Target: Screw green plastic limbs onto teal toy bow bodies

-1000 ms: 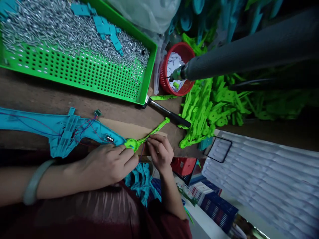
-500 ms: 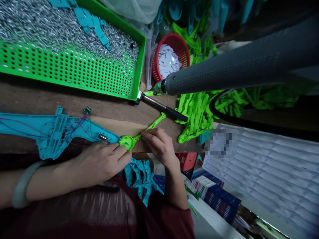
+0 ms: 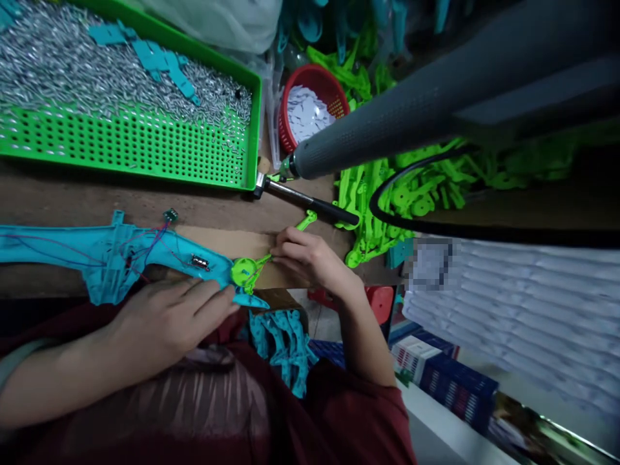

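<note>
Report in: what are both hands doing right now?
Left hand flat on teal shell. Right hand pinching green arm. Grey tool hangs above, apart.

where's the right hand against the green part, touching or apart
Touching. The head view shows the right hand with its fingers closed over the thin arm of the green part.

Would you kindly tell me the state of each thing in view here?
Left hand: open, flat on the blue shell's edge.
Right hand: fingers pinched on the green arm.
Blue shell: lying open-side up, wires exposed.
Green arm: flat, its round end at the shell's tip.
Tray: part filled with screws.
Red basket: holds white pieces.
Hammer: lying on the bench, untouched.
</note>
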The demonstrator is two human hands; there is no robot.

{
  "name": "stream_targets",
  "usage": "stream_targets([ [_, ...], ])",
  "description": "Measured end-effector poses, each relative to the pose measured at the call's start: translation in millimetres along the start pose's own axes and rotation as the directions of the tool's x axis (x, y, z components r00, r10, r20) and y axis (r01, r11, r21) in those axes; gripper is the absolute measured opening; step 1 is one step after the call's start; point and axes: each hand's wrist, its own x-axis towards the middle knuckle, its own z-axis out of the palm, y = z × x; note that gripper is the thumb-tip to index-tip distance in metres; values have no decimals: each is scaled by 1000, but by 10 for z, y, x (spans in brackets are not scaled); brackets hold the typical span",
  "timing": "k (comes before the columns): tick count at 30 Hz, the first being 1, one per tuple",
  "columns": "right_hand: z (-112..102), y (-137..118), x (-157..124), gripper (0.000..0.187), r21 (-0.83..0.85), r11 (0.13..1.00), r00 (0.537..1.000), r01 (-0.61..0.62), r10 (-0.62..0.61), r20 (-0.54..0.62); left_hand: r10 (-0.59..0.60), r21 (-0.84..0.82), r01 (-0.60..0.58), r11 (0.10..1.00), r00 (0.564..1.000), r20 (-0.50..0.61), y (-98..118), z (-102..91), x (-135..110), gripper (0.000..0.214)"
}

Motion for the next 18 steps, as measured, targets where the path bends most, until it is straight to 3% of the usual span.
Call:
stream_targets([
  [3,9,-20,13,24,-79,997,1000,7,-6,15,74,157,-75,985,997,12,-39,-55,-18,22],
  [7,9,-86,25,25,-211,977,1000,19,-14,25,218,173,-235,957,969,114,-17,-63,41,27],
  [10,2,-162,24,26,-303,953,1000,6,-1,18,249,210,-283,936,953,172,-39,-109,122,27],
  [14,-8,-285,13,23,-446,895,1000,-8,18,18,106,315,-179,932,966,235,-127,-215,294,25],
  [18,38,-371,-18,19,-555,832,1000,25,-18,19,-37,350,-130,928,901,432,-119,-280,524,18],
])
